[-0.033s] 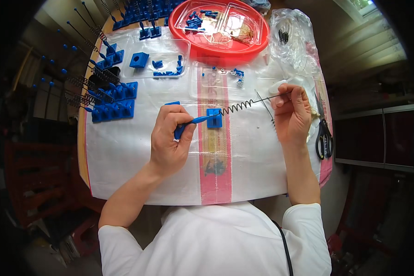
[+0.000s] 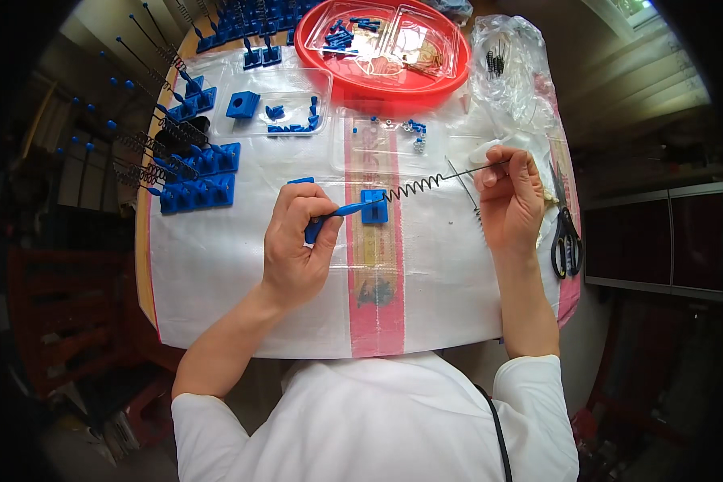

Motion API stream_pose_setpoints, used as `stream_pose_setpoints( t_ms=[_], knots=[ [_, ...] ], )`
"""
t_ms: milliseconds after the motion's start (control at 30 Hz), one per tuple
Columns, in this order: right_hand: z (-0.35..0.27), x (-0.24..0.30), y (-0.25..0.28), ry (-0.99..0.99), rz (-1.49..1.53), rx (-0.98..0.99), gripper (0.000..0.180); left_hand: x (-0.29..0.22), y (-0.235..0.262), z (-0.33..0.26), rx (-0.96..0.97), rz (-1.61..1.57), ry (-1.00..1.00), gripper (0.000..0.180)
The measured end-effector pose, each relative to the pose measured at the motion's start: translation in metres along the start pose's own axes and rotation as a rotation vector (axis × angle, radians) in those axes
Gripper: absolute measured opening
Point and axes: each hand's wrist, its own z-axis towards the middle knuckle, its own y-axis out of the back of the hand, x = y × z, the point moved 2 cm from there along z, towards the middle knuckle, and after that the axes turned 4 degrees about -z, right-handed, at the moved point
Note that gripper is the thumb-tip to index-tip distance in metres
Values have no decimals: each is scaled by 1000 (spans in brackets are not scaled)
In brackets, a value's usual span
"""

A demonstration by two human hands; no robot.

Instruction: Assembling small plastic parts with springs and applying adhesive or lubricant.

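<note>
My left hand (image 2: pixel 296 245) is closed round a blue plastic piece (image 2: pixel 347 210) with a slim tapered end pointing right. A dark coil spring (image 2: pixel 414 188) runs from that end up and to the right, ending in a straight wire (image 2: pixel 475 169). The tip of this wire is pinched between the thumb and fingers of my right hand (image 2: pixel 512 197). Beneath the tapered end, a square blue base (image 2: pixel 375 210) lies on the table sheet. Another blue piece (image 2: pixel 301 181) shows partly behind my left hand. A loose spring with a straight wire (image 2: pixel 464 185) lies just left of my right hand.
Rows of blue bases with upright springs (image 2: pixel 197 193) stand at the left. Clear trays (image 2: pixel 317 80) hold small blue parts. A red basin (image 2: pixel 458 80) sits at the back, beside a plastic bag (image 2: pixel 514 72). Black-handled scissors (image 2: pixel 566 249) lie near the right edge.
</note>
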Motion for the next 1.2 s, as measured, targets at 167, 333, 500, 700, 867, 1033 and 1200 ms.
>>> stream_pose_setpoints(
  t_ms=[167, 333, 500, 700, 867, 1033, 1200],
  knots=[
    [0, 5, 0, 10, -2, 28, 21, -1, -1, 0, -3, 18, -10, 13],
    [1, 8, -2, 56, -39, 69, 22, -3, 2, -2, -45, 180, -223, 22],
    [2, 7, -1, 62, -35, 131, 21, -9, 8, -3, -78, 309, -382, 32],
    [0, 1, -5, 20, 9, 166, 20, -12, 10, -2, -90, 344, -422, 34],
    [-1, 0, -5, -2, 5, 152, 19, -10, 9, -4, -103, 326, -384, 33],
    [-3, -2, -6, -56, 54, 164, 18, -14, 9, -5, -94, 379, -419, 37],
    [-14, -15, -21, -171, 31, 271, 22, -13, 6, -10, -101, 413, -501, 38]
  ],
)
